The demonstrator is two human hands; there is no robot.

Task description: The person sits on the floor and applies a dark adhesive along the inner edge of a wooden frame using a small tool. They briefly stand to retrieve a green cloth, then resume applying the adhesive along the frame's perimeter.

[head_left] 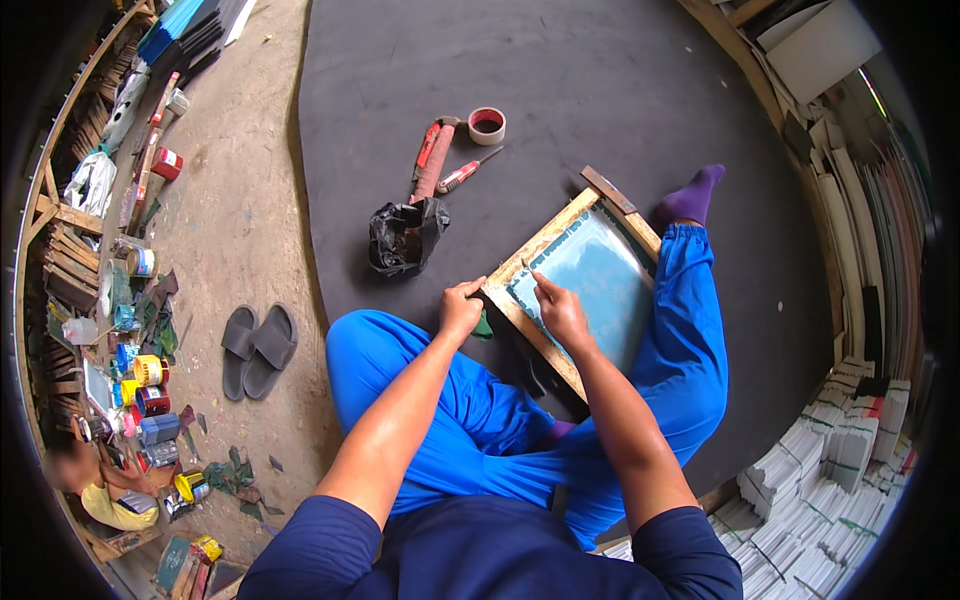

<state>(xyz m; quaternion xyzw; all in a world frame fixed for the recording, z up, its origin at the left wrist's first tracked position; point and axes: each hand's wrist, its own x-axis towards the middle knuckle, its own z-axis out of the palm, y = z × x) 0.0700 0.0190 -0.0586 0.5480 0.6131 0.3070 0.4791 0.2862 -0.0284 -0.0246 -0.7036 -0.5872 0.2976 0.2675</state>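
A wooden screen-printing frame with teal mesh lies tilted between my legs on the dark mat. My left hand is closed on the frame's near-left corner, fingers pressed against the wood. Above the mesh's left edge, my right hand is closed in a pinch. A small, thin thing pokes out from its fingertips, too small to name. Across the far corner of the frame rests a short brown wooden strip.
Beyond my left hand lie a black plastic bag, a hammer, a red cutter, a red-handled pointed tool and a tape roll. Grey slippers and paint cans are left; another person sits there. Stacked sheets stand right.
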